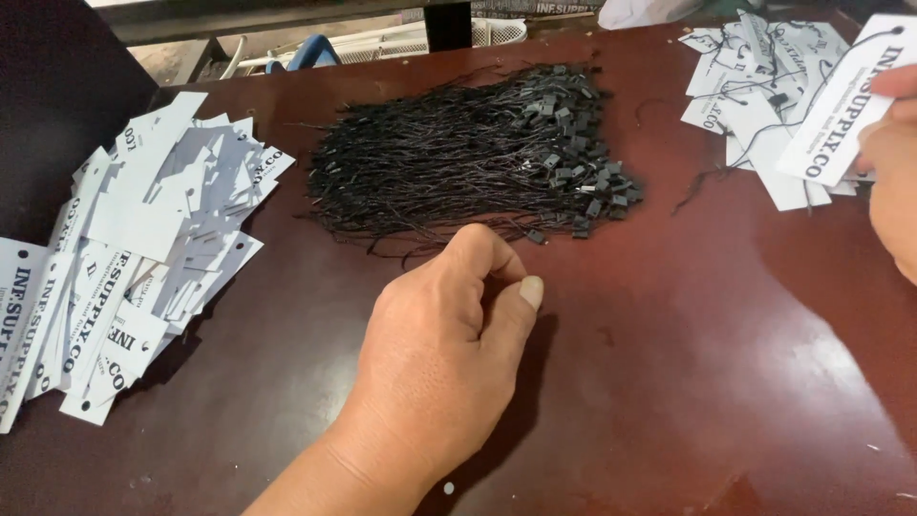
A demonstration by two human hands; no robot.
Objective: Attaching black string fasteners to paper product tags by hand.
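My left hand [439,354] rests on the dark red table [688,363], fingers curled under and thumb pressed against them, just in front of a heap of black strings with small black plastic ends [468,153]. Nothing shows between its fingers. At the right edge of the view, my right hand [893,162] holds a white printed card tag [845,100] with a thin black string through its hole. It hovers over a loose pile of strung white tags [755,86] at the back right.
A large spread pile of white card tags without strings [134,258] lies at the left of the table. A dark object [48,105] stands at the far left. White wire baskets [401,38] sit behind the table's back edge.
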